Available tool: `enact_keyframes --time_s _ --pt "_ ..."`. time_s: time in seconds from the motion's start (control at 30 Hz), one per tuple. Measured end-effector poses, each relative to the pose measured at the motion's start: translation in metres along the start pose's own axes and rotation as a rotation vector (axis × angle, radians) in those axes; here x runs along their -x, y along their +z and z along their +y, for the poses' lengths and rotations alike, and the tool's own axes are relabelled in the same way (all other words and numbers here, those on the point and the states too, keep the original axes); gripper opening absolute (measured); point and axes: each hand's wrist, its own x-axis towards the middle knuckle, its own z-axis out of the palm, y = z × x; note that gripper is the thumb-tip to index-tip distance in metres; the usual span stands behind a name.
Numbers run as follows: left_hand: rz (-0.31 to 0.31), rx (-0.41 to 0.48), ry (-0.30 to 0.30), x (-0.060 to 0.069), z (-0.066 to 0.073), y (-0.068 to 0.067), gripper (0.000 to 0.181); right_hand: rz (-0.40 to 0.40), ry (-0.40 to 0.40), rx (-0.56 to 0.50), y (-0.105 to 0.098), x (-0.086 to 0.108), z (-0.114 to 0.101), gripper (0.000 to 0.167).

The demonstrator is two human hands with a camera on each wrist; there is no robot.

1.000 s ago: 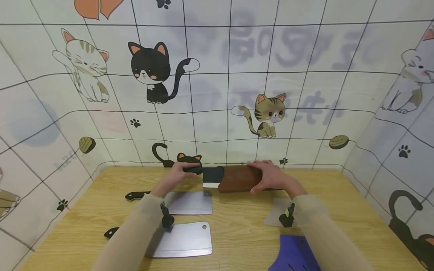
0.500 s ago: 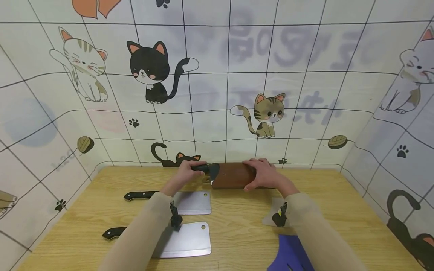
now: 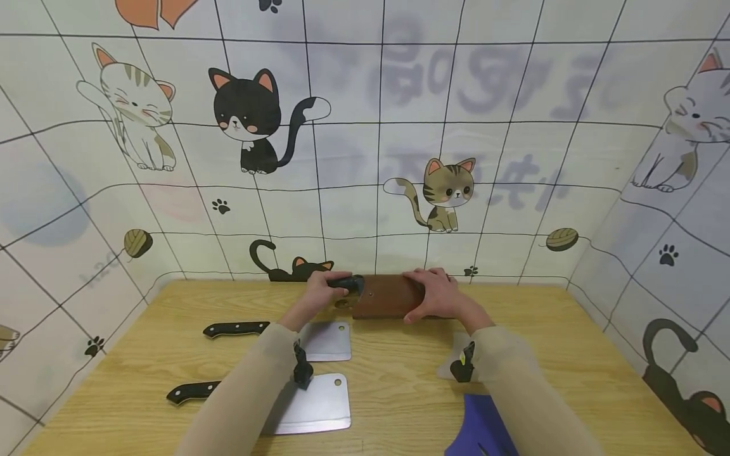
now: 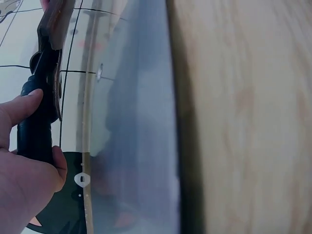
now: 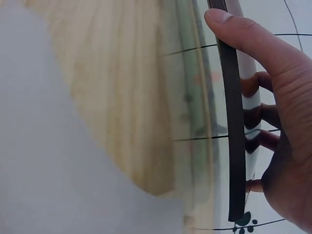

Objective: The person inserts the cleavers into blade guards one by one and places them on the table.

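At the back of the tabletop, my left hand (image 3: 316,292) grips the black handle (image 3: 345,283) of a knife. Its blade is hidden inside a brown sheath (image 3: 383,303). The right hand (image 3: 436,295) holds that sheath by its right part, thumb on the near edge and fingers over the far one. In the left wrist view, thumb and fingers wrap the handle (image 4: 35,129), close to the sheath's mouth (image 4: 56,29). The right wrist view shows the sheath's dark edge (image 5: 235,126) between thumb and fingers.
Two cleavers with black handles lie at left, a farther one (image 3: 327,342) and a nearer one (image 3: 313,405), partly under the left arm. Below the right forearm are a pale flat piece (image 3: 447,366) and a blue flat piece (image 3: 481,424). A cat-print sheet (image 3: 353,139) stands behind the table.
My left hand has moved right, pushing the knife into the sheath until its blade, partly visible a second ago, is covered. The right hand and sheath have shifted slightly left.
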Motion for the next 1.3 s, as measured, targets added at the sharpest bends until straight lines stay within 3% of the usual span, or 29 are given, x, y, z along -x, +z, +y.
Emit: enact_keyframes --time_s 0.5,0.9,1.13,1.3 --pt "0.003 -0.084 -0.059 -0.002 -0.003 0.0 0.041 -0.019 0.008 -0.032 0.02 -0.004 0.005 0.113" --pt "-0.051 -0.172 -0.042 -0.004 -0.001 -0.005 0.042 -0.064 0.036 -0.019 0.029 -0.006 0.005 0.111" --pt "-0.129 -0.263 -0.03 -0.002 0.009 -0.021 0.054 -0.063 -0.002 0.011 0.019 -0.003 0.002 0.112" --pt "-0.135 -0.331 0.021 0.008 0.02 -0.051 0.055 -0.048 -0.054 -0.008 -0.002 0.011 0.0 0.11"
